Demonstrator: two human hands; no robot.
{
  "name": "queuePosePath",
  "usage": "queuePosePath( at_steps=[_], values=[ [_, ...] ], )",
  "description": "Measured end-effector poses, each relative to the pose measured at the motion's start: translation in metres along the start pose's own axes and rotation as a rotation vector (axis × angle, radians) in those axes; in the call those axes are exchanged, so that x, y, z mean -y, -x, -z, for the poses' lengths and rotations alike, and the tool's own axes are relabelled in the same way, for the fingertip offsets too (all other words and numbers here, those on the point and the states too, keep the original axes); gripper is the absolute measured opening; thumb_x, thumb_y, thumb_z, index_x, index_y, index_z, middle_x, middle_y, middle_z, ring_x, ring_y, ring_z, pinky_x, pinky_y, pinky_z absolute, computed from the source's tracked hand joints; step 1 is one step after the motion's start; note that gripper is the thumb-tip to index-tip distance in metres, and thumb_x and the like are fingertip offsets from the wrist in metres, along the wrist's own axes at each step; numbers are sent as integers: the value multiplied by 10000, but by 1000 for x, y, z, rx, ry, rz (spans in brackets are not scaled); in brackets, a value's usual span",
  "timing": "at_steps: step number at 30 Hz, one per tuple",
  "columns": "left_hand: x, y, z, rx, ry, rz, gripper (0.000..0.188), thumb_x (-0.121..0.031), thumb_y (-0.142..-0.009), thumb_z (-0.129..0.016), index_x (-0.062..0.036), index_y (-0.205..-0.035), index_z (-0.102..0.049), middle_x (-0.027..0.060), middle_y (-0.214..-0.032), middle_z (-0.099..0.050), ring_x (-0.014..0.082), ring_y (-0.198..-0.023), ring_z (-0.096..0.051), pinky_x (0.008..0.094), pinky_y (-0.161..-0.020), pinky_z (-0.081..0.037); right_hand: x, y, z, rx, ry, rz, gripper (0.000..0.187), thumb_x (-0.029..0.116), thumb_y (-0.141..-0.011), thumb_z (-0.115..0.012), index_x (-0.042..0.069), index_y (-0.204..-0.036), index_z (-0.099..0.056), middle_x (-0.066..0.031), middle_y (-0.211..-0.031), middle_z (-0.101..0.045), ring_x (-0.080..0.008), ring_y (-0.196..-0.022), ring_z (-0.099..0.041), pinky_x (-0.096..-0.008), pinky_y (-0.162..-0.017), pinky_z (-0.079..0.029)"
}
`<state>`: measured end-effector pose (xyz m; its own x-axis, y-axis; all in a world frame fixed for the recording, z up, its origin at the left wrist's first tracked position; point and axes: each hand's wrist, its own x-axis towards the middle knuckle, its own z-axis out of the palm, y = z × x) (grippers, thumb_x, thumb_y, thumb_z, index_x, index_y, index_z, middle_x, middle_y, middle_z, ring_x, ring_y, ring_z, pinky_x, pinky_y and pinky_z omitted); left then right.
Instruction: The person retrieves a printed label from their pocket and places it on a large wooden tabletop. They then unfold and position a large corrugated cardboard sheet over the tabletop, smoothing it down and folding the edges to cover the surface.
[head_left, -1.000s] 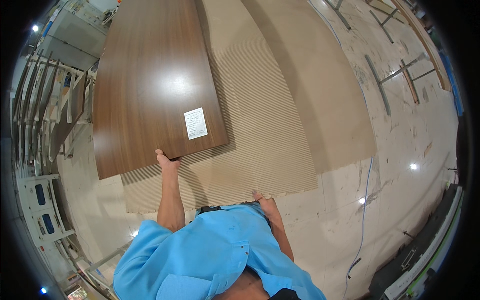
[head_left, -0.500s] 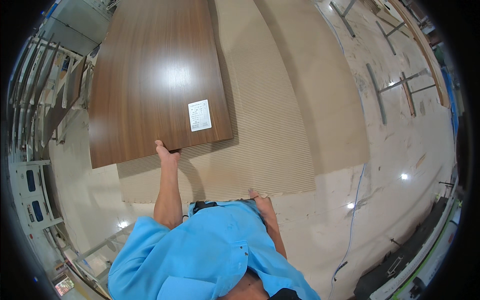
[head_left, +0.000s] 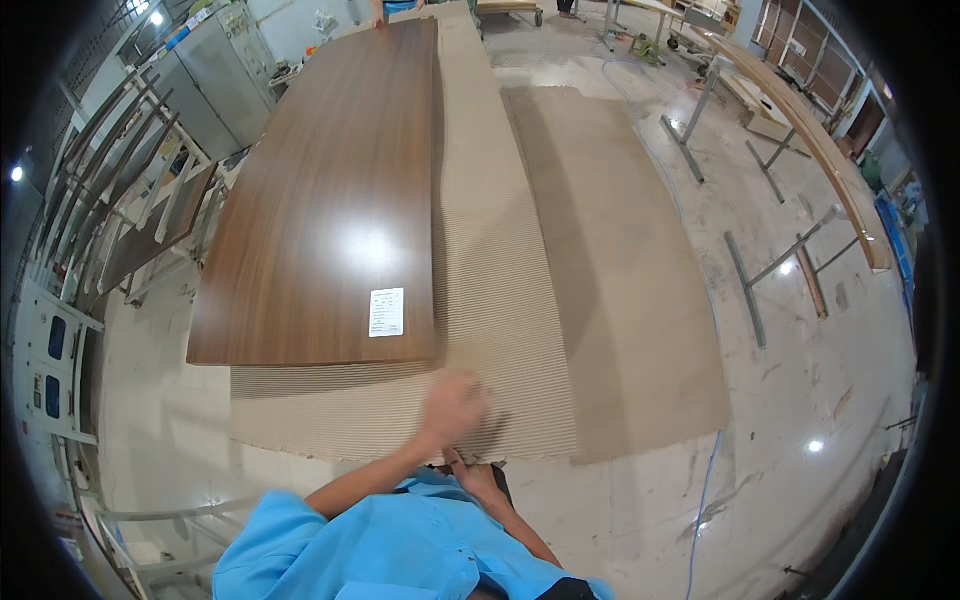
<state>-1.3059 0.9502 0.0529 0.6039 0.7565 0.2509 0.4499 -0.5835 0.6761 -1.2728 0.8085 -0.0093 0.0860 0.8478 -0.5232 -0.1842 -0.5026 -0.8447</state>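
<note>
A long brown wood-grain panel (head_left: 330, 220) with a white label (head_left: 386, 312) lies over a ribbed sheet of corrugated cardboard (head_left: 500, 310). My left hand (head_left: 455, 408) is over the cardboard, just off the panel's near right corner; motion blurs its fingers. Close to my waist, my right hand (head_left: 480, 480) is at the cardboard's near edge, thumb toward the sheet. Its other fingers are hidden, so a grip on the edge cannot be made out. At the panel's far end, another person's hand (head_left: 378, 20) is by the edge.
A second brown cardboard sheet (head_left: 630, 290) lies on the floor to the right, with a blue cord (head_left: 708, 480) beside it. Metal stands (head_left: 745, 290) and a long wooden beam (head_left: 810, 120) are farther right. A rack of dark boards (head_left: 120, 150) and a white cabinet (head_left: 55, 350) line the left.
My left hand has let go of the panel's near edge and swung right. My right hand is closer to my waist. The view has tilted up, bringing in the other person.
</note>
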Motion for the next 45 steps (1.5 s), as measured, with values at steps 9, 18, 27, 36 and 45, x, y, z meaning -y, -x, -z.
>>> queuePosePath(
  at_steps=[9,18,27,36,45],
  values=[
    [-91,31,-59,441,-416,-314,766,-390,-779,-671,92,-1329,-441,313,-1400,-420,440,-1330,-383,522,-1064,-334,-37,2,21,180,404,144,441,310,-973,-530,10,-1296,-512,-157,-1246,-551,-243,-1186,-533,-350,-996,-427],
    [-64,52,-20,294,-240,-289,602,-85,-727,-624,91,-1286,-485,268,-1327,-523,358,-1257,-506,395,-1065,-397,-31,-35,164,553,575,91,398,153,-917,-577,-6,-1280,-540,-141,-1250,-589,-217,-1156,-565,-314,-953,-454],
    [-95,79,-60,149,-425,-4,598,15,-625,-602,37,-1222,-585,223,-1234,-612,350,-1153,-597,421,-964,-479,113,-220,321,71,-317,-160,711,509,-966,-494,26,-1450,-303,-154,-1520,-312,-268,-1326,-431,-456,-988,-462],
    [-115,77,-114,250,-178,623,518,-172,-946,-535,-72,-1432,-389,148,-1383,-512,385,-1261,-475,574,-1040,-361,174,-288,315,287,-302,-228,467,439,-957,-554,52,-1218,-556,-72,-1037,-636,-214,-940,-634,-372,-797,-541],
    [-83,81,-198,-36,288,1465,489,-228,-950,-530,-82,-1404,-422,100,-1353,-536,301,-1247,-488,523,-1035,-360,212,-309,315,503,111,-194,422,359,-958,-557,-28,-1099,-649,-165,-1001,-700,-244,-863,-701,-367,-700,-558]
  ],
)
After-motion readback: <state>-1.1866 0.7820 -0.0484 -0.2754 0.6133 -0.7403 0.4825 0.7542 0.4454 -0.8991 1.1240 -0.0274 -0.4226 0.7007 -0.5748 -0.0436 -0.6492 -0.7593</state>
